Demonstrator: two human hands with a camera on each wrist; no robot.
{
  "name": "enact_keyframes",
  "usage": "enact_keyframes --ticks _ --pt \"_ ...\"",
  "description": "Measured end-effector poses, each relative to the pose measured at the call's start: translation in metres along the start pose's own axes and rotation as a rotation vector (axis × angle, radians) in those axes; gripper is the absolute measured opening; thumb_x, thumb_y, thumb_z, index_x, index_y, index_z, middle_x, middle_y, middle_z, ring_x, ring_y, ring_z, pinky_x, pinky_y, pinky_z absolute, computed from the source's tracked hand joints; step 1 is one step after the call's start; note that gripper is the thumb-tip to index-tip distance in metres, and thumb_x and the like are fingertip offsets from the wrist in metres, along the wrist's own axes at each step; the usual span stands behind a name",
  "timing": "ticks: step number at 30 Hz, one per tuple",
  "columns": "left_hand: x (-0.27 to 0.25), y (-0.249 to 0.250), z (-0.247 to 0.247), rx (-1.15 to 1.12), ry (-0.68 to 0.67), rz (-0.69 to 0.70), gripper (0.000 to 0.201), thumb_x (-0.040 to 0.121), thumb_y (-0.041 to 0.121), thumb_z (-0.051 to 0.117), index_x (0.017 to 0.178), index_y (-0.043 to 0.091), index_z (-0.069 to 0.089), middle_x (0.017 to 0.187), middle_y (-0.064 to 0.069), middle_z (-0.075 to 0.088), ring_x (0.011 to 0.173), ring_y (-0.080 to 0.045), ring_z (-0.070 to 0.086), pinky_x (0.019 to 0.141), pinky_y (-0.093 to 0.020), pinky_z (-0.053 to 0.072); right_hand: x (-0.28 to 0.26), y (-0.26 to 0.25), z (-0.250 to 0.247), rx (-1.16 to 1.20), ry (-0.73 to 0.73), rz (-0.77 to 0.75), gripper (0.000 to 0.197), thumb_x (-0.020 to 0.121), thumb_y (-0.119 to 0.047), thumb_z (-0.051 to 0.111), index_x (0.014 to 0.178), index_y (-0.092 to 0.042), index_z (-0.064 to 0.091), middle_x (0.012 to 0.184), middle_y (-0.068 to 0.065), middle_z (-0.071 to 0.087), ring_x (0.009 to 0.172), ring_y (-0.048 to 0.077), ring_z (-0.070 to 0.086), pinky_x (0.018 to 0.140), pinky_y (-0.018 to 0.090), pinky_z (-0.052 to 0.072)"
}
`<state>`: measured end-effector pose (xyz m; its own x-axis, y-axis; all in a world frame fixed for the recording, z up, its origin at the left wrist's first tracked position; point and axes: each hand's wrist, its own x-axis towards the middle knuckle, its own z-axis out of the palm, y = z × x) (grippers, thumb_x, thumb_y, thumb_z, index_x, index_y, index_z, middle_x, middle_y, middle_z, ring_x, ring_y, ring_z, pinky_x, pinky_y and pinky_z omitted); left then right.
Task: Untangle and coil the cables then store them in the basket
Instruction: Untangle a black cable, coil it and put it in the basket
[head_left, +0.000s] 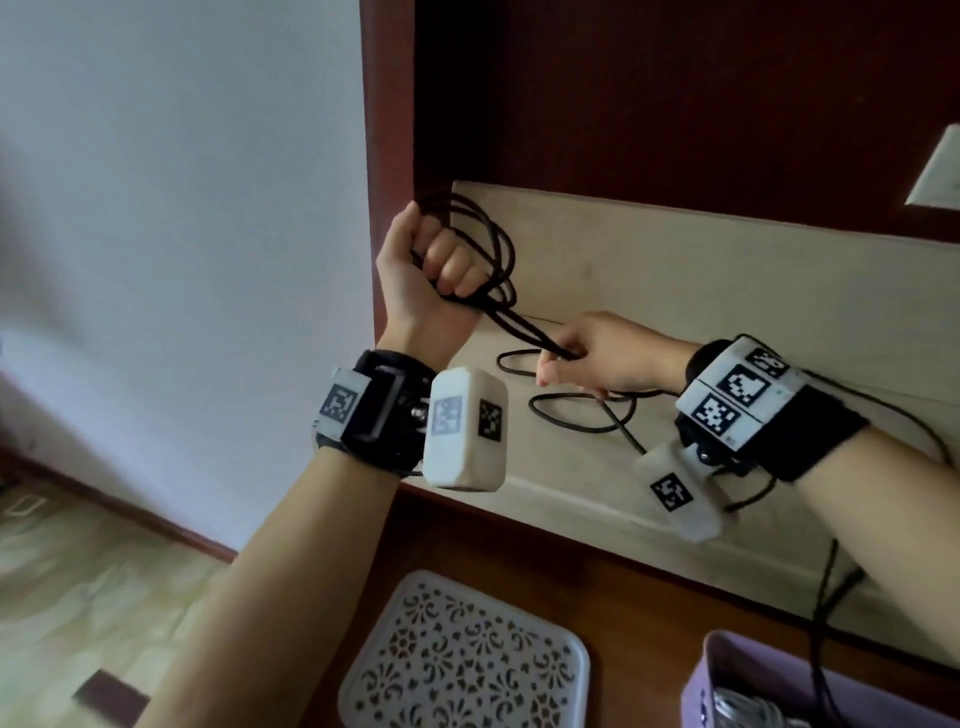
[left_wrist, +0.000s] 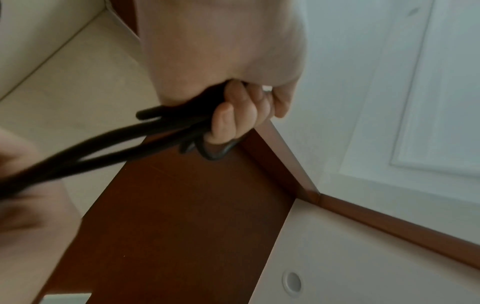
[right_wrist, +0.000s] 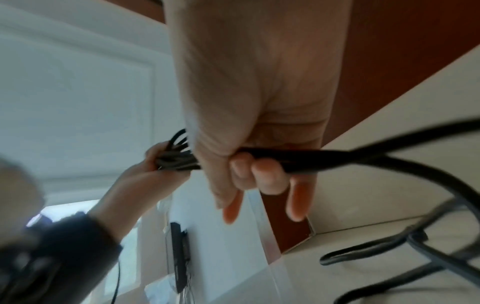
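Just left of the middle of the head view, the left hand (head_left: 431, 270) is raised with its fingers curled tight round a bundle of loops of the black cable (head_left: 493, 260). The loops stand above the fist and bulge to its right, so the coil's long axis runs roughly up and down the frame. From the bottom of the fist two or three strands run taut down and to the right, a short slanted stretch that ends in the right hand (head_left: 602, 358) near the centre of the frame. That hand pinches the strands between thumb and curled fingers; in the right wrist view its fingers (right_wrist: 262, 176) wrap under the cable (right_wrist: 311, 158), which leaves toward the right edge. The left wrist view shows the left fingers (left_wrist: 233, 119) closed over the cable (left_wrist: 103, 144), strands heading to the lower left. The slack rest of the cable lies in loose curves on the pale shelf (head_left: 727, 270), below and right of the right hand. At the bottom right corner stands the purple basket (head_left: 727, 670), and a white patterned tray (head_left: 467, 660) lies bottom centre.
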<state>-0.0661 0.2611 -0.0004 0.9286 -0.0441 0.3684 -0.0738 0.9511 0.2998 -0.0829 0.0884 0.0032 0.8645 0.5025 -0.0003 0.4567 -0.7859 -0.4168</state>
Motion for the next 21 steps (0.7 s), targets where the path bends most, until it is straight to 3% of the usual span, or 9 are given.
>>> enact_keyframes --ticks 2,5,7,9,12,15,18,21 --pt "-0.003 0.004 -0.008 -0.021 -0.091 -0.062 0.046 0.085 0.031 0.043 0.042 0.020 0.029 0.033 0.006 0.022 0.030 -0.007 0.011 0.028 -0.019 0.017 0.001 0.001 -0.002 0.093 -0.057 -0.005 0.010 0.091 -0.015 0.059 0.100 -0.018 0.063 0.052 -0.023 0.057 0.049 -0.002 0.050 0.059 0.015 0.043" --pt "-0.007 0.008 -0.019 0.049 -0.155 -0.116 0.041 0.083 0.035 0.040 0.050 0.025 0.020 0.040 0.008 0.010 0.034 -0.008 0.007 0.029 -0.018 0.016 0.004 0.001 -0.002 0.393 -0.164 -0.015 0.040 0.084 -0.025 0.062 0.122 -0.027 0.048 0.076 -0.014 0.061 0.067 0.007 0.055 0.075 0.024 0.046" --pt "-0.010 0.007 -0.024 0.126 -0.161 -0.169 0.041 0.083 0.036 0.039 0.049 0.025 0.019 0.039 0.008 0.009 0.034 -0.009 0.005 0.029 -0.017 0.013 0.009 -0.003 0.007 0.556 -0.086 0.044 0.035 0.085 -0.040 0.059 0.117 -0.032 0.047 0.105 -0.005 0.061 0.089 0.009 0.062 0.089 0.029 0.049" --pt "-0.012 0.003 -0.029 0.174 -0.146 -0.228 0.043 0.081 0.035 0.041 0.042 0.025 0.026 0.031 0.009 0.018 0.034 -0.008 0.004 0.028 -0.016 0.013 0.016 -0.013 0.017 0.693 0.028 0.116 0.020 0.090 -0.048 0.050 0.100 -0.031 0.052 0.107 -0.002 0.061 0.103 0.017 0.061 0.098 0.036 0.046" --pt "-0.011 0.002 -0.034 0.229 -0.122 -0.287 0.045 0.081 0.033 0.043 0.039 0.021 0.033 0.030 0.010 0.026 0.030 -0.007 0.008 0.028 -0.015 0.015 0.026 -0.025 0.031 0.936 0.151 0.116 0.022 0.092 -0.037 0.051 0.080 -0.020 0.056 0.087 0.004 0.063 0.093 0.021 0.059 0.093 0.036 0.043" --pt "-0.012 0.005 -0.036 0.387 -0.116 -0.356 0.044 0.080 0.033 0.044 0.038 0.022 0.035 0.031 0.011 0.024 0.031 -0.007 0.007 0.032 -0.013 0.012 0.031 -0.029 0.040 1.013 0.309 0.137 0.018 0.092 -0.018 0.049 0.075 -0.015 0.053 0.079 0.007 0.057 0.072 0.018 0.055 0.076 0.033 0.049" --pt "-0.014 0.002 -0.033 0.448 -0.114 -0.444 0.047 0.085 0.030 0.042 0.039 0.022 0.038 0.032 0.011 0.024 0.026 -0.003 0.018 0.033 -0.014 0.018 0.032 -0.023 0.047 0.699 0.399 0.118 0.013 0.092 -0.008 0.044 0.082 -0.017 0.046 0.074 0.004 0.046 0.069 0.017 0.048 0.066 0.032 0.043" --pt "-0.014 -0.004 -0.030 0.471 -0.028 -0.506 0.048 0.095 0.027 0.037 0.048 0.019 0.042 0.036 0.009 0.025 0.029 -0.005 0.023 0.038 -0.017 0.026 0.026 -0.017 0.048 0.382 0.439 0.082 0.012 0.092 -0.004 0.043 0.099 -0.014 0.042 0.078 -0.005 0.045 0.064 0.001 0.047 0.060 0.013 0.038"
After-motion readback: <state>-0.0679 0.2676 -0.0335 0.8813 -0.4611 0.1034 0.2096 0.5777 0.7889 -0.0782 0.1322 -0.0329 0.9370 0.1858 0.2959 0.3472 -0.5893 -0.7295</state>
